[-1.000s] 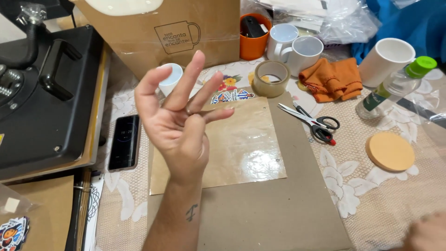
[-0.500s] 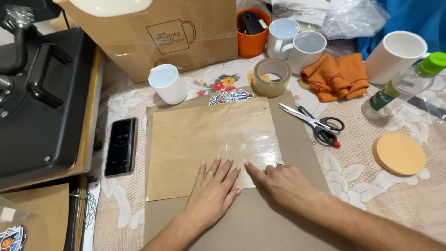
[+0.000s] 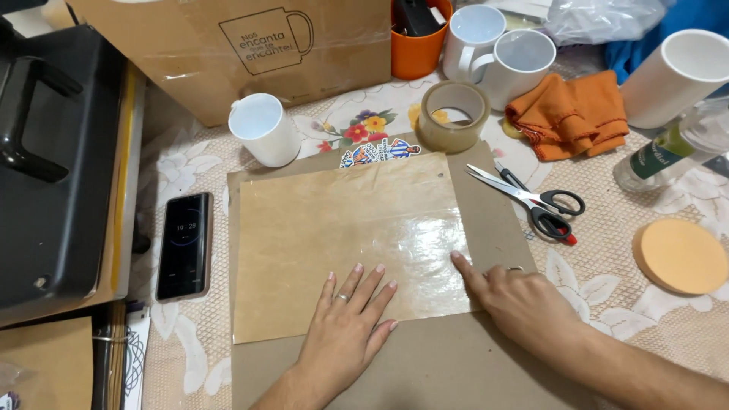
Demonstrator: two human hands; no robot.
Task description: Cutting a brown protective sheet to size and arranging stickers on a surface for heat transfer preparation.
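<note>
Pressing flat on the glossy brown sheet point(image 3: 345, 243) over the cardboard mat point(image 3: 493, 220), my left hand point(image 3: 345, 330) lies fingers spread, gripping nothing; my right hand point(image 3: 520, 304) pins its right edge with one fingertip. I'd judge uneven pressure could crease it. Scissors point(image 3: 531, 199) and tape roll point(image 3: 454, 114) crowd the right; free room lies toward me.

A black phone point(image 3: 184, 245) lies left of the cardboard, beside a black press machine point(image 3: 53, 159). Behind stand a white mug point(image 3: 263, 129), a tape roll point(image 3: 454, 115), an orange cup point(image 3: 417, 42) and two more mugs point(image 3: 497, 53). Scissors point(image 3: 531, 199), an orange cloth point(image 3: 573, 114) and a round sponge point(image 3: 681, 256) lie to the right
</note>
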